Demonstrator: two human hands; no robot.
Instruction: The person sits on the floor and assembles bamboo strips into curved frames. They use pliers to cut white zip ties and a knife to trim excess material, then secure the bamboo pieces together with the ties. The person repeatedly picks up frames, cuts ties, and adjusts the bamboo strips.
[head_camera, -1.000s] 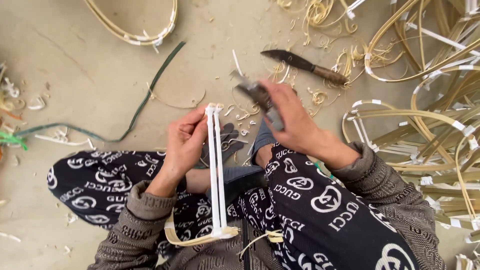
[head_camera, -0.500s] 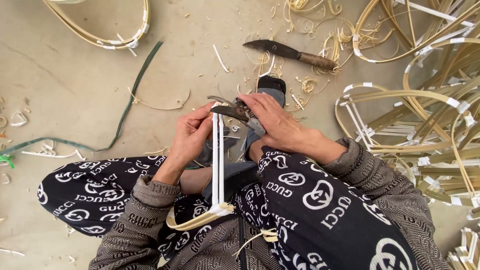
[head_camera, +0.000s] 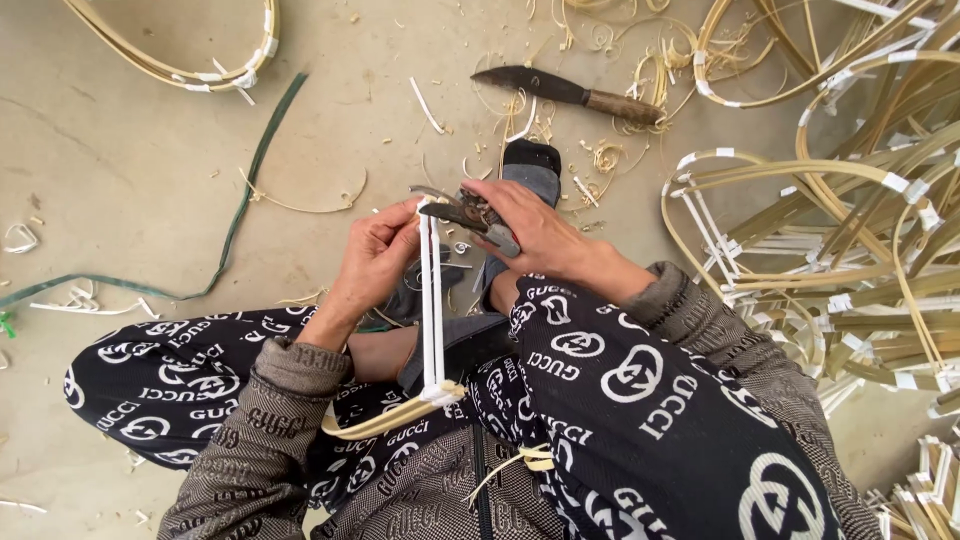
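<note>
Both hands have drawn closer since a moment ago, the cutter now biting at the strips' tip.

Left hand pinches the white strips; right hand is clamped on the cutter, at 12 o'clock from the lap. A slip could nick the fingers. No containers; big knife on the floor at 1 o'clock.

Both arms are covered by long sleeves of a brown-grey woven fabric with a fine repeated pattern, finished in ribbed cuffs at the wrists. The left hand and right hand are left bare, with no gloves or rings to be seen. The legs are clothed in black trousers printed all over with white interlocking ring motifs and lettering. One foot is shod in a dark shoe with a black toe.
</note>
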